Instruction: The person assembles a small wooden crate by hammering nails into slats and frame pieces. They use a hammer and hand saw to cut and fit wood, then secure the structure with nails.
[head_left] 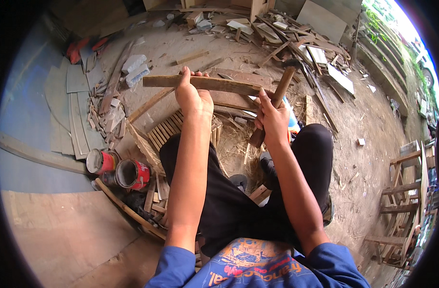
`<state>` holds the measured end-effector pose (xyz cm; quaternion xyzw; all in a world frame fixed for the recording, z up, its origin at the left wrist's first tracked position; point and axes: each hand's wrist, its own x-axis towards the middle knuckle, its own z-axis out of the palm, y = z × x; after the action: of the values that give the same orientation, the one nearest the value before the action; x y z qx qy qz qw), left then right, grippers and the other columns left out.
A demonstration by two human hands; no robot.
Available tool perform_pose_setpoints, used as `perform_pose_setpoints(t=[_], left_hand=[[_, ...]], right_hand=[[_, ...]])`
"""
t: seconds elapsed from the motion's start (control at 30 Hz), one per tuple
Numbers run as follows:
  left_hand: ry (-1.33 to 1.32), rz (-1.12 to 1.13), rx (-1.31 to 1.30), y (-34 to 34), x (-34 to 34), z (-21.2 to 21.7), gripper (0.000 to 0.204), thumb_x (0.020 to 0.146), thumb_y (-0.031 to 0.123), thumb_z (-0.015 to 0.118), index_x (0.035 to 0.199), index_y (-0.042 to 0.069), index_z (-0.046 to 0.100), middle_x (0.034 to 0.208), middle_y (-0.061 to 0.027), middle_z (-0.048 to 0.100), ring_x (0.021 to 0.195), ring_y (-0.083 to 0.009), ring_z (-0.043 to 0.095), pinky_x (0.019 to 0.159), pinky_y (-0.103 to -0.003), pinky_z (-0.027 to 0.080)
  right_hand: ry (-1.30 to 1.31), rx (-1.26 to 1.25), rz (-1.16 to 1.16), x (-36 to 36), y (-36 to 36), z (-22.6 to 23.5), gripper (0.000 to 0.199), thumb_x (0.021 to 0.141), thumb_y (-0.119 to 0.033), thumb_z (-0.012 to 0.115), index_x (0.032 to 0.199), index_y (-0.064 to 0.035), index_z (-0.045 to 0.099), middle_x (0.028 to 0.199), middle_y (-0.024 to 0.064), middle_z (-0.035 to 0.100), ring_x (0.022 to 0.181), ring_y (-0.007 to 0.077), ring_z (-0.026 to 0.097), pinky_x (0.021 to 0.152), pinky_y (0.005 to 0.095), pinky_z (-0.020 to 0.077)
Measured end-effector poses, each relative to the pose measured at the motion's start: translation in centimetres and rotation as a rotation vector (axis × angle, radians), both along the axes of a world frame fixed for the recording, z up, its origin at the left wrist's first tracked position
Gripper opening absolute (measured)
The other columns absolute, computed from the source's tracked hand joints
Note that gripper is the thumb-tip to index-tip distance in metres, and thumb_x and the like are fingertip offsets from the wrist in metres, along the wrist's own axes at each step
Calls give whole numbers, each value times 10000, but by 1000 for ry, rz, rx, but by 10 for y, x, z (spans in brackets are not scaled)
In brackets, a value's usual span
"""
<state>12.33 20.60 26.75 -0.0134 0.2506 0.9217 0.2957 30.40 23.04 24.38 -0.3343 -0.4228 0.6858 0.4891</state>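
A narrow brown wooden strip (229, 86) is held up crosswise in front of me, above my knees. My left hand (193, 96) grips it near its left end, thumb on the near side and fingertips showing behind. My right hand (273, 117) is closed around the wooden handle of a hammer (283, 86), which slants up to the right with its dark head at the top. The right thumb also rests against the strip's right end. Below the strip, a slatted wooden piece (166, 130) lies by my left knee.
Two red paint cans (142, 175) stand at the left, beside a plywood sheet (61, 225). Scrap wood (296, 43) is heaped at the far side. Pale broken blocks (135, 69) lie far left. A wooden rack (402, 206) stands at the right, on the dirt floor (358, 168).
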Motion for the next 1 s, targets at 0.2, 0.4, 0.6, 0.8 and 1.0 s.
perform_pose_setpoints(t=[0.2, 0.4, 0.6, 0.8, 1.0], left_hand=[[57, 28, -53, 9, 1, -9, 146, 983, 186, 625, 972, 80, 526, 884, -36, 530, 809, -173, 529, 837, -421, 481], [376, 240, -130, 17, 16, -3, 233, 947, 112, 673, 1070, 80, 478, 933, -33, 554, 788, -141, 558, 760, -322, 492], [416, 307, -163, 29, 0, -23, 245, 928, 109, 697, 1053, 97, 488, 957, -28, 574, 809, -160, 564, 790, -377, 509], [-11, 141, -129, 30, -39, -52, 199, 962, 233, 673, 955, 80, 545, 868, -33, 540, 796, -172, 544, 817, -426, 528], [203, -40, -66, 36, -35, -70, 242, 982, 295, 633, 1075, 84, 561, 915, -59, 594, 859, -178, 599, 860, -444, 546]], right_hand=[[73, -141, 85, -1, 20, -26, 285, 956, -274, 693, 805, -127, 502, 612, -65, 399, 449, 41, 371, 392, 233, 308], [-86, -150, 117, -19, 31, -50, 287, 953, -273, 698, 785, -124, 519, 599, -61, 405, 442, 47, 365, 398, 231, 295], [-162, -118, 72, -23, 44, -71, 347, 952, -318, 695, 762, -100, 504, 596, -38, 462, 429, 64, 410, 361, 256, 345], [-133, -167, 36, -27, 49, -73, 400, 951, -443, 666, 812, -114, 486, 596, -49, 437, 430, 57, 389, 376, 239, 315], [-160, -160, 42, -35, 58, -60, 388, 918, -408, 723, 844, -110, 486, 557, -65, 377, 419, 60, 357, 386, 247, 301]])
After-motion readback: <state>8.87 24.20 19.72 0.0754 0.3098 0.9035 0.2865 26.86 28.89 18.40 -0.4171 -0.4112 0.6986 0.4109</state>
